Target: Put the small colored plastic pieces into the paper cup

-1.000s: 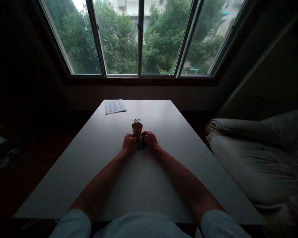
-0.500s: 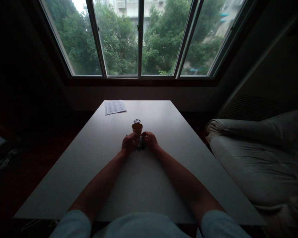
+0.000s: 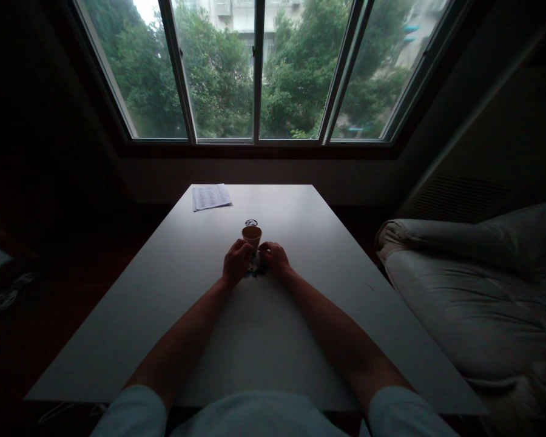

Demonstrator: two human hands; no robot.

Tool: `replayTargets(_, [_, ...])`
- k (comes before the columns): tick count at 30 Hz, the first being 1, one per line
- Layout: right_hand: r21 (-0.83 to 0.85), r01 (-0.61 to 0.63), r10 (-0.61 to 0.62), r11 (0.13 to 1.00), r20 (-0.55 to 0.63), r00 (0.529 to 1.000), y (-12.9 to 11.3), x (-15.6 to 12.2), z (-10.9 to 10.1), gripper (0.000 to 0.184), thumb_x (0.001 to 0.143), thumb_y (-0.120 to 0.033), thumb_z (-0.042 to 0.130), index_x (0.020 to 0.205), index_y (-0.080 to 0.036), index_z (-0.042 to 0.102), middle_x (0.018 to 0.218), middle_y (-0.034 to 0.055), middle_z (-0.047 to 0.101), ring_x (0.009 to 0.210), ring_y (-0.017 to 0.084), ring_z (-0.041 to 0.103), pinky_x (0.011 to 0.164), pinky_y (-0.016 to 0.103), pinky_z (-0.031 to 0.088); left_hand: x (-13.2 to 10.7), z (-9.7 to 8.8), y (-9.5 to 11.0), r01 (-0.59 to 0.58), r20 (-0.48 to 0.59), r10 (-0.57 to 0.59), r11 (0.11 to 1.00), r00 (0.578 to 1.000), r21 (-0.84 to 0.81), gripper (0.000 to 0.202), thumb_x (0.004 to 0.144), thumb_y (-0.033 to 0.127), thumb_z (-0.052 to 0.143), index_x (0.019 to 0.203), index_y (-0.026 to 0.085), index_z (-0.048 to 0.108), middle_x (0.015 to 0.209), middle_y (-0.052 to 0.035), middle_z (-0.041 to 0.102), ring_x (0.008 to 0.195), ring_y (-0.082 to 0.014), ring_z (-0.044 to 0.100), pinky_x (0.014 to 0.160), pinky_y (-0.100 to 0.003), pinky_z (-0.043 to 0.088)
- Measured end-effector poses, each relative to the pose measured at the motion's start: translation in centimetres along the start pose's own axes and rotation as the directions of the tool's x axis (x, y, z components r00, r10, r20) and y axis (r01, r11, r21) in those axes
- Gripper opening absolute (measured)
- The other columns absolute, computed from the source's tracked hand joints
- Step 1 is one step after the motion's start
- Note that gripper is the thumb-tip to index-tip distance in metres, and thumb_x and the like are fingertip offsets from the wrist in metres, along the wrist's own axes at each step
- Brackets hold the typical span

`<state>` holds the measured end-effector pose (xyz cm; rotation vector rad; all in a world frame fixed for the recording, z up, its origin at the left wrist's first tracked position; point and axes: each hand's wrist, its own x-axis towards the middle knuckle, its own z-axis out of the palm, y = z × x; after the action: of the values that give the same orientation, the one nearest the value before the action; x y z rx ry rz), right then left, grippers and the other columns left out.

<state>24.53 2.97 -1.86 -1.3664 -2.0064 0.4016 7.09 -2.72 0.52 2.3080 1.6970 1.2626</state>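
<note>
Paper cup (image 3: 252, 235) at twelve o'clock seems light, crushable, best held mid-wall; whether our left hand (image 3: 236, 262) and right hand (image 3: 274, 258) fingers clamp anything, we cannot tell.

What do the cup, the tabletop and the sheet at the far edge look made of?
Cup: likely paper, matte brown, thin tapered wall. Tabletop: smooth white laminate or painted board, faint sheen; unclear which. Sheet: printed paper, flat, thin, with rows of print.
</note>
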Motion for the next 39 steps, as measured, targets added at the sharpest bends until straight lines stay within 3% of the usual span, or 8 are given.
replayTargets(8, [-0.001,0.007,-0.007,1.000,-0.008,1.000,0.08,0.03,0.16,0.022,0.082,-0.012,0.060,0.096,-0.021,0.075,0.095,0.0038,0.073,0.093,0.016,0.064,0.086,0.025,0.045,-0.04,-0.37,0.16,-0.041,-0.003,0.041,0.999,0.999,-0.020,0.019,0.093,0.021,0.051,0.086,0.020,0.068,0.103,-0.0058,0.061,0.092,-0.0150,0.060,0.080,-0.027,0.049])
replayTargets(20, [-0.007,-0.004,0.004,1.000,-0.002,1.000,-0.04,-0.04,-0.01,0.021,0.083,-0.013,0.060,0.096,-0.021,0.075,0.096,0.0039,0.073,0.094,0.016,0.064,0.086,0.025,0.046,-0.03,-0.86,0.67,-0.009,-0.010,0.009,1.000,1.000,-0.018,0.022,0.094,0.021,0.050,0.100,0.023,0.071,0.109,-0.0073,0.063,0.097,-0.0167,0.062,0.084,-0.027,0.052])
replayTargets(27, [-0.010,0.002,-0.002,1.000,-0.006,1.000,0.02,-0.05,0.08,0.021,0.083,-0.013,0.060,0.096,-0.021,0.074,0.095,0.0036,0.073,0.095,0.017,0.064,0.087,0.026,0.046,-0.12,-0.90,0.77,-0.022,-0.039,0.021,1.000,0.999,-0.016,0.039,0.092,0.015,0.045,0.127,0.024,0.061,0.132,-0.0068,0.056,0.095,-0.0153,0.063,0.082,-0.027,0.054])
replayTargets(39, [0.005,0.007,-0.007,1.000,-0.004,1.000,-0.09,-0.04,0.10,0.023,0.081,-0.011,0.059,0.096,-0.021,0.074,0.096,0.0031,0.074,0.094,0.017,0.064,0.086,0.026,0.047,-0.11,-0.34,0.83,0.012,0.010,-0.012,1.000,1.000,0.017,0.054,0.092,0.023,0.049,0.145,0.024,0.045,0.148,-0.0094,0.045,0.098,-0.0197,0.064,0.076,-0.030,0.057])
